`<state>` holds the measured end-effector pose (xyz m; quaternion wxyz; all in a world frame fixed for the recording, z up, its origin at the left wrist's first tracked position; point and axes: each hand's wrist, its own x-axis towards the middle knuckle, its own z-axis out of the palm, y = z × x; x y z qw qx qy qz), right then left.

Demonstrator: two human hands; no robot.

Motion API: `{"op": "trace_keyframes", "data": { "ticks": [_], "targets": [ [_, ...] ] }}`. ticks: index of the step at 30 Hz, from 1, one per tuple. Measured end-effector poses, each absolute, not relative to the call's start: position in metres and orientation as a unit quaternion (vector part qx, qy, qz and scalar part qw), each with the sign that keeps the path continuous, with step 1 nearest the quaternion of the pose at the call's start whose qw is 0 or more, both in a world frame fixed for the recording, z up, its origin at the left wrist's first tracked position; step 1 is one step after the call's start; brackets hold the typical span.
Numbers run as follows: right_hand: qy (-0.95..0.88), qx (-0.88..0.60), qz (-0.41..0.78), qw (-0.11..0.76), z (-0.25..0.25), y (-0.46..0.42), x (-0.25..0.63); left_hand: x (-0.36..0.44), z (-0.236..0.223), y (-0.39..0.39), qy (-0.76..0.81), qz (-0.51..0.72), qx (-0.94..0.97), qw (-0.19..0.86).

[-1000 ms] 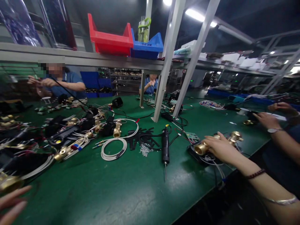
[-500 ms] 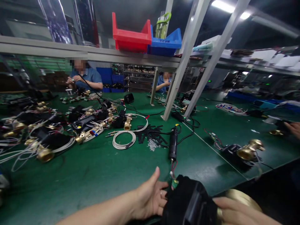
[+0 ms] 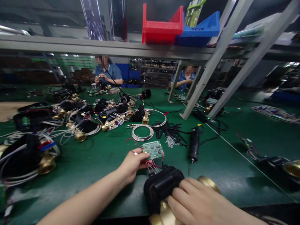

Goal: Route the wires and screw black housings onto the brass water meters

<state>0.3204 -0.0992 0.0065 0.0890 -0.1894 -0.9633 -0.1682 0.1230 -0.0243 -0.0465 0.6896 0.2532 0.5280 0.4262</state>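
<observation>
The left hand is pinching a green board; the right hand is holding a black-and-brass part nearer.

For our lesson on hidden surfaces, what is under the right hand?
Under the right hand, a black housing and a brass pipe fitting show past its edges; the surfaces beneath it are covered and cannot be seen.

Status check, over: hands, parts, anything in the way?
Left hand holding circuit board. Right hand gripping brass fitting with black case. Screwdriver lying beyond, apart from both hands.
</observation>
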Motion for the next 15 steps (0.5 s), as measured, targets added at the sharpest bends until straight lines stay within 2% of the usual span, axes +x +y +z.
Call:
{"op": "trace_keyframes", "data": {
  "ticks": [3,5,9,15],
  "targets": [
    [-0.955,-0.198,-0.176,0.134,-0.004,-0.083,0.302,0.111,-0.055,-0.014,0.581,0.428,0.25,0.645],
    [-0.957,-0.191,-0.174,0.13,-0.014,-0.077,0.294,0.105,-0.061,-0.009,0.612,0.414,0.243,0.628],
    [-0.975,-0.166,-0.126,0.074,-0.025,-0.067,0.282,0.104,-0.067,-0.004,0.648,0.388,0.25,0.605],
    [-0.982,-0.184,-0.033,-0.02,-0.012,-0.046,0.271,0.113,-0.074,-0.002,0.659,0.394,0.3,0.567]
  ]
}}
